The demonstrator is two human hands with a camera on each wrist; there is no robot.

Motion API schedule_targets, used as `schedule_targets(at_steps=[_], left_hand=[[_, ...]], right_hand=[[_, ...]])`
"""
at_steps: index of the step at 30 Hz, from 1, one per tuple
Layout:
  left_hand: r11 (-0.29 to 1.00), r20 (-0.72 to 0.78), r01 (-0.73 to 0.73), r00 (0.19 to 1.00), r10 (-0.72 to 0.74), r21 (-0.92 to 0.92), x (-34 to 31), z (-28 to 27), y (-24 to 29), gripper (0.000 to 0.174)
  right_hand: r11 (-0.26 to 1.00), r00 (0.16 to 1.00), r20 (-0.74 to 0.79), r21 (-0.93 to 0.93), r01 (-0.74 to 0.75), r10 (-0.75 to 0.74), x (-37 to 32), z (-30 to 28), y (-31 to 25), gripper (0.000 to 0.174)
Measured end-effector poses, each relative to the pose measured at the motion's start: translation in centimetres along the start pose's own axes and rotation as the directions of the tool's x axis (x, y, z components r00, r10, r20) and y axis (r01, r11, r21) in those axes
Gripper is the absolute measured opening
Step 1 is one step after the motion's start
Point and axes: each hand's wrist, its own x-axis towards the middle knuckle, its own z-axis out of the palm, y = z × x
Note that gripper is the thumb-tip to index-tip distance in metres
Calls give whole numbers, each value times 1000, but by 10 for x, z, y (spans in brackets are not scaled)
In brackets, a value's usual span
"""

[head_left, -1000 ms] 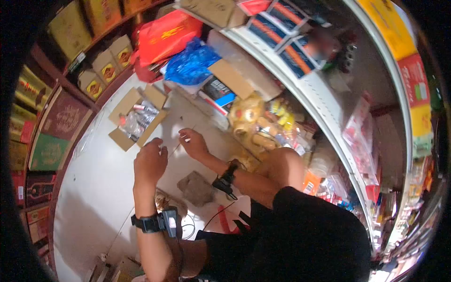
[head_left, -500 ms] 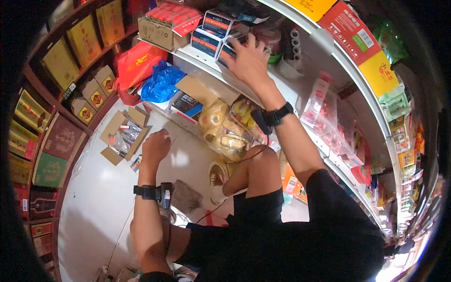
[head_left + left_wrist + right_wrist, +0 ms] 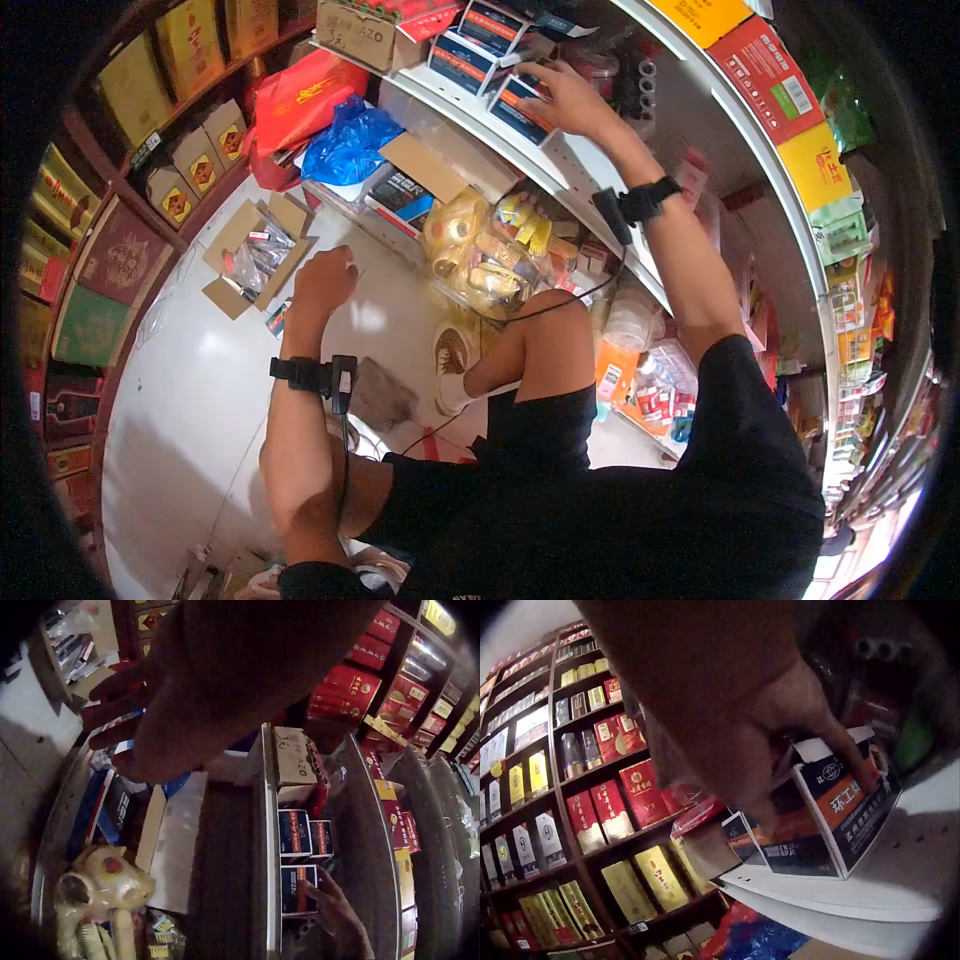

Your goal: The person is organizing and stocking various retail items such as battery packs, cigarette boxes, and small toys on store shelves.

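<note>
On the white shelf, my right hand (image 3: 575, 100) grips a dark blue cardboard box (image 3: 521, 110) with an orange stripe. The right wrist view shows fingers spread across this box (image 3: 847, 810), whose top flaps are raised. Matching boxes (image 3: 462, 64) stand right beside it. Over the floor hangs my left hand (image 3: 325, 280), holding nothing, fingers loosely bent. Near it on the floor sits an open carton (image 3: 230, 298) with plastic-wrapped items (image 3: 262, 250) inside. A small dark packet (image 3: 277, 318) lies by that carton.
Under the shelf are a red bag (image 3: 300, 100), a blue plastic bag (image 3: 350, 145) and a yellowish bag of goods (image 3: 480, 260). The shelf edge (image 3: 570, 170) runs diagonally between my arms. Boxed goods (image 3: 110, 250) fill the left shelving. A grey cloth-like piece (image 3: 380, 395) lies on the floor.
My right hand has gone from over the floor up to the shelf and onto the dark blue box. The left hand stays over the floor; the head view has shifted.
</note>
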Motion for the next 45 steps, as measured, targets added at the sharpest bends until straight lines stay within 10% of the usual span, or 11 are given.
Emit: schedule_targets(at_steps=[7,11,16,27,32,45], left_hand=[[1000,15,20,1000,-20,-3,-8,-9,2,28],[998,34,47,998,-48,32,-8,-10,5,25],[1000,63,18,998,-20,19,-13,-12,24,22],[917,-184,-317,943,278,-243,18,12,71,25],[405,-210,-278,956,205,-871,46,11,123,33],[-387,-39,134,912,408,-912,81,-1,195,48]], right_hand=[[977,986,41,143,155,-162,-18,-15,12,56],[919,931,52,-185,-347,362,-2,-10,-37,82],[799,806,47,-176,-575,590,17,6,-44,100],[897,896,117,-170,-408,429,29,5,-6,98],[926,922,135,-162,-341,364,25,4,14,88],[991,986,100,9,-137,135,-44,-29,-20,78]])
